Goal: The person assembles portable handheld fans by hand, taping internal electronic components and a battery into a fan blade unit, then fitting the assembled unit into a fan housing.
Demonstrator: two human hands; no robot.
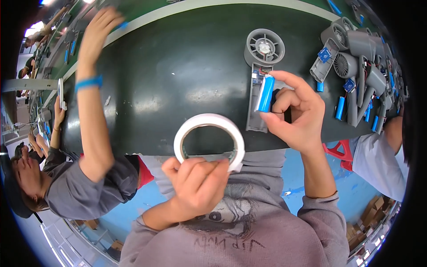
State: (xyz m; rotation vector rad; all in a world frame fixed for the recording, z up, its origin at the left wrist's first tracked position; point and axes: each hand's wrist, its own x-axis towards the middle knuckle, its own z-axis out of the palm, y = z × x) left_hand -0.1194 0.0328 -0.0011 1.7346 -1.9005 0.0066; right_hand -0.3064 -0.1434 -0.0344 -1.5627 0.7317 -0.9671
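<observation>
My left hand [195, 187] is closed on the lower rim of a roll of white tape [209, 119], held up in front of my body at the table's near edge. Between the thumb and fingers of my right hand [298, 111] is a blue cylindrical battery [266, 94], tilted nearly upright, with a whitish strip along its side. Just behind the battery lies a grey handheld fan [264, 48], its round head away from me. The fan's handle is open, showing wires and a small part inside; the battery and my fingers partly cover it.
A dark green worktable [147, 80] spans the view. On the right lies a heap of grey fan parts [373, 80] with blue batteries and circuit boards. A co-worker's arm [93, 107] with a blue wristband reaches across on the left. Another person's sleeve [380, 155] shows at right.
</observation>
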